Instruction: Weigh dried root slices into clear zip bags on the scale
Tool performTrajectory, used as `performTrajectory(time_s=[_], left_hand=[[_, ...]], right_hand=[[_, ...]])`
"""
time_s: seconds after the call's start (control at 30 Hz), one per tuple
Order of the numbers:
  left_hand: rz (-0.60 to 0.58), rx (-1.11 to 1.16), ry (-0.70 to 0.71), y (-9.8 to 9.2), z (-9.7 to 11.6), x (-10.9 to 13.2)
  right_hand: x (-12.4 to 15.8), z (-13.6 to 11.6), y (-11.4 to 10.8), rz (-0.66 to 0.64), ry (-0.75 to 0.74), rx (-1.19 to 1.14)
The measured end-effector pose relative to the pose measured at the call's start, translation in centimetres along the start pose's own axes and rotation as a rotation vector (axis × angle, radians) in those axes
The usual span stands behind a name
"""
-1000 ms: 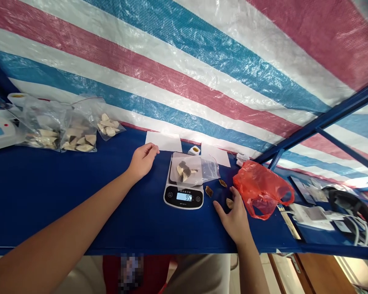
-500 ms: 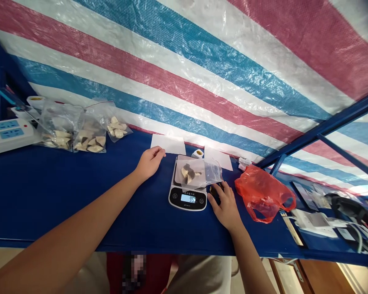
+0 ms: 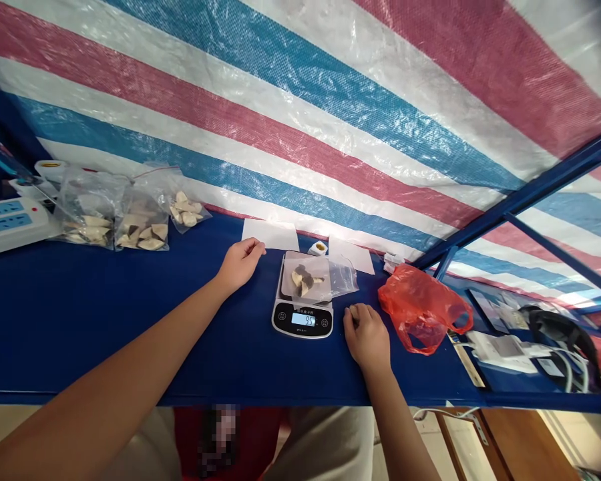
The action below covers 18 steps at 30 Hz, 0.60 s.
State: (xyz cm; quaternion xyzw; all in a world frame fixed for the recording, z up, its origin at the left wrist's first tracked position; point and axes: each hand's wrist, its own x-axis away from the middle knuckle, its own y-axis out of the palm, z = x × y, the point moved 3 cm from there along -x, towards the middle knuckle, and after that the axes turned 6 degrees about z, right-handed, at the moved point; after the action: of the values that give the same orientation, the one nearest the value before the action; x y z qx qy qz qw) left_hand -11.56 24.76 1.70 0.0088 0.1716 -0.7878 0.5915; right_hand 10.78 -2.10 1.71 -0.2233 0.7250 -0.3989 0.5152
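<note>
A white digital kitchen scale (image 3: 302, 323) with a black front panel reads what looks like 95; a decimal point is hard to make out. On its plate lies a clear zip bag (image 3: 342, 275) holding several dark-and-pale chunks (image 3: 304, 280). My left hand (image 3: 241, 262) rests left of the scale, fingers curled together, with nothing visible in them. Just right of the scale, my right hand (image 3: 367, 335) is on the table with its fingers curled closed around a small dark-and-pale chunk, mostly hidden.
At the left are bags of similar chunks (image 3: 144, 234) and a power strip (image 3: 15, 224). White papers (image 3: 270, 235) and a small white tape measure-like object (image 3: 318, 248) lie behind the scale. A red plastic bag (image 3: 421, 304), cables and a black strap (image 3: 555, 327) occupy the right.
My right hand's fingers, spread over a dark-and-pale chunk before, have curled closed around it, and the hand has drawn slightly away from the bag. My left hand stays curled; the reading looks the same.
</note>
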Motion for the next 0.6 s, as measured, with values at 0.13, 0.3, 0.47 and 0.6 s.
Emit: performTrajectory(time_s=[0.13,0.3,0.47,0.6], left_hand=[[0.004,0.009,-0.003,-0.1,0.1,-0.1],[0.007,0.027,-0.011,0.0,-0.2,-0.3],[0.010,0.029,-0.015,0.0,-0.4,-0.3],[0.015,0.037,0.002,0.0,-0.2,-0.2]], right_hand=[[1.6,0.3,-1.5,0.035,0.126,0.011],[5.0,2.3,-4.3,0.050,0.451,-0.115],[6.6,6.9,-6.1,0.074,0.851,-0.434],[5.2,10.8,-7.5,-0.024,1.086,-0.561]])
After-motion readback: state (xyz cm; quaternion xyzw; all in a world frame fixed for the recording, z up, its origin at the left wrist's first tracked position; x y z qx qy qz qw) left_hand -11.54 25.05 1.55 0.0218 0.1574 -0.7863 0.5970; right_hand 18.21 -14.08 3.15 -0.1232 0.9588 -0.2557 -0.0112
